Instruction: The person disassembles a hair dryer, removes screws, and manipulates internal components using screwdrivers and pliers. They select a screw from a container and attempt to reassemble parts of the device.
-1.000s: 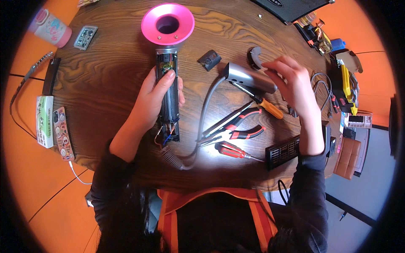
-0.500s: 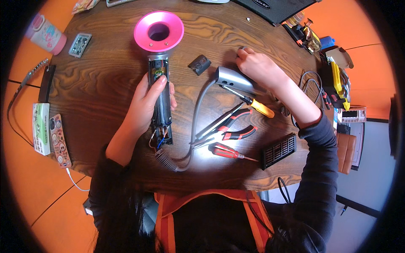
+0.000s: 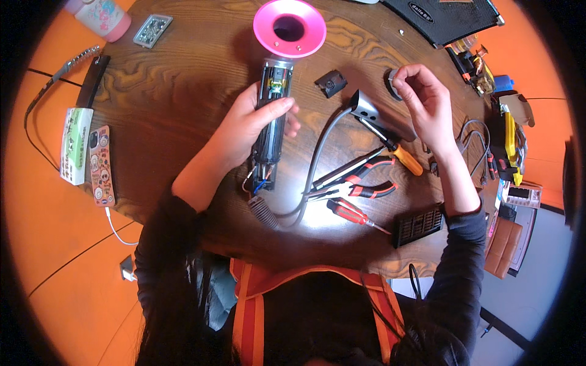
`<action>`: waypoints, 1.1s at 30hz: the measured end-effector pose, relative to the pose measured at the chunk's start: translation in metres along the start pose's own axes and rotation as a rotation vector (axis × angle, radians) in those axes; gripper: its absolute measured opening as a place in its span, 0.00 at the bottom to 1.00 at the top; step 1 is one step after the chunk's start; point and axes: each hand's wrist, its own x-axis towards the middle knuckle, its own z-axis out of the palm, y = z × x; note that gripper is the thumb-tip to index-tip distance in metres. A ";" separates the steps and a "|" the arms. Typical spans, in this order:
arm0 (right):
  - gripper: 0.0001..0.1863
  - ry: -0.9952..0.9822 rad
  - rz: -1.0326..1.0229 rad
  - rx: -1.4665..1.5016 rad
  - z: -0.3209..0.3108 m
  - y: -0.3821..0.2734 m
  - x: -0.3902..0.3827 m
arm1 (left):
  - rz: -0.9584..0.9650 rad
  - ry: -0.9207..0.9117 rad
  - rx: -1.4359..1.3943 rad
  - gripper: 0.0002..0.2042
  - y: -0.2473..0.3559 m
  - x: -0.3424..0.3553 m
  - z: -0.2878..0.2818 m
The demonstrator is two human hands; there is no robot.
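Observation:
My left hand (image 3: 259, 119) is wrapped round the bare handle of a hair dryer (image 3: 268, 137), thumb across its front. The dryer's round pink head (image 3: 316, 38) points away from me, and thin wires show at the handle's lower end. A ribbed cable sleeve (image 3: 264, 212) hangs below, joined to a grey cord. Over the table to the right, my right hand (image 3: 427, 104) pinches the edge of a small dark ring-shaped part (image 3: 391, 86) between thumb and fingers. Just below that hand lies a silver handle shell (image 3: 384, 117), with the cord running into its end.
A small black cover (image 3: 331, 83) lies between my hands. Nearer me are a yellow-handled screwdriver (image 3: 408, 161), red-and-black pliers (image 3: 373, 190), a red screwdriver (image 3: 349, 213) and a black slotted holder (image 3: 420, 226). A phone (image 3: 102, 168) and a bottle (image 3: 101, 18) are at left.
My right hand has lifted from the table with the dark ring-shaped part between its fingers. The left hand still grips the dryer. The whole view has shifted, with things appearing further right.

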 end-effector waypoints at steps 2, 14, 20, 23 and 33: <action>0.03 -0.002 -0.043 0.132 0.017 -0.010 -0.009 | -0.010 -0.015 0.010 0.12 0.001 -0.001 -0.001; 0.06 0.073 -0.130 0.240 0.089 -0.012 -0.003 | -0.027 0.006 0.047 0.14 0.007 -0.005 -0.005; 0.05 -0.005 -0.071 0.296 0.101 -0.016 -0.003 | 0.027 -0.035 0.063 0.16 0.004 -0.003 -0.006; 0.05 -0.073 -0.099 0.213 0.100 -0.020 -0.003 | 0.056 -0.060 0.032 0.15 0.003 -0.002 -0.007; 0.05 -0.116 -0.131 0.209 0.100 -0.013 0.001 | 0.059 -0.035 0.033 0.12 0.001 -0.001 -0.007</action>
